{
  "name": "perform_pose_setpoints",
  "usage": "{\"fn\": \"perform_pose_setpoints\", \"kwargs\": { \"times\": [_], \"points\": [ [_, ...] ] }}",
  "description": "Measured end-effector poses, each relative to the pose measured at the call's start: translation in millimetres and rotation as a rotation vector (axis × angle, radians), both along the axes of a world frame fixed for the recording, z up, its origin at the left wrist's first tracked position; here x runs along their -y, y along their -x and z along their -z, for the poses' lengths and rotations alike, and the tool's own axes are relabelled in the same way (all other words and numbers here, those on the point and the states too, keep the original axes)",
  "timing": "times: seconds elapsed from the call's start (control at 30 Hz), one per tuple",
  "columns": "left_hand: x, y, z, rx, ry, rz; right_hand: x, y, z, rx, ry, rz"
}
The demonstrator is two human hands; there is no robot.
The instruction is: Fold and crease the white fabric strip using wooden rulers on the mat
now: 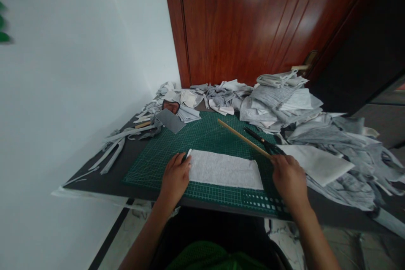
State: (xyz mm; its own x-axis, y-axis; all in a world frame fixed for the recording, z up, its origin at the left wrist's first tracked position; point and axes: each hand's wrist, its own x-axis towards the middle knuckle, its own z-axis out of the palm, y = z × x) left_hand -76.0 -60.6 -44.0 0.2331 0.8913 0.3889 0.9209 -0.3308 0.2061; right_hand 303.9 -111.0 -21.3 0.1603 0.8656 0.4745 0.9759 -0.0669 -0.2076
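A light grey rectangle of fabric (226, 170) lies flat on the green cutting mat (148, 162). My left hand (176, 174) is at its left end, with thumb and fingers closed on the edge, where a narrow strip stands up. Something small and dark shows between those fingers, too small to name. My right hand (288, 174) grips the near end of a thin wooden ruler (242, 136), which slants away to the left above the mat. Black scissors (262, 140) rest beside the ruler, their handles partly hidden by my right hand.
Heaps of grey fabric pieces (278, 101) line the back and right of the dark table (91, 173). Fabric strips (114, 152) and a grey card (171, 120) lie at the left. A white wall (79, 71) and a wooden door (234, 25) stand close behind.
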Motion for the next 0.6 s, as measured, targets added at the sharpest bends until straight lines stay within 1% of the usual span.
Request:
{"fn": "perform_pose_setpoints", "kwargs": {
  "times": [0.07,0.13,0.17,0.23,0.33,0.43,0.53,0.6],
  "points": [
    [-1.9,5.2,-0.7,0.022,0.005,0.051,1.5,4.1,-5.8,-0.127,-0.027,-0.125],
    [-3.0,10.8,-2.1,0.034,0.017,0.111,2.0,13.2,-9.1,-0.238,0.004,-0.262],
    [-3.1,13.2,-2.8,0.036,0.024,0.136,2.0,19.4,-9.4,-0.267,0.031,-0.313],
    [-2.4,16.6,-3.6,0.036,0.038,0.162,1.4,32.4,-7.5,-0.256,0.090,-0.376],
    [-0.2,18.2,-3.7,0.027,0.041,0.146,0.1,44.0,-0.7,-0.157,0.190,-0.390],
    [1.1,20.9,-5.2,-0.017,0.038,0.112,-1.2,38.8,5.7,-0.062,0.282,-0.368],
    [-0.6,28.3,-8.6,-0.053,0.065,0.126,-0.7,26.4,7.6,0.051,0.306,-0.289],
    [-2.6,34.0,-10.0,-0.059,0.087,0.150,1.5,23.1,6.0,0.118,0.283,-0.239]
  ]
}}
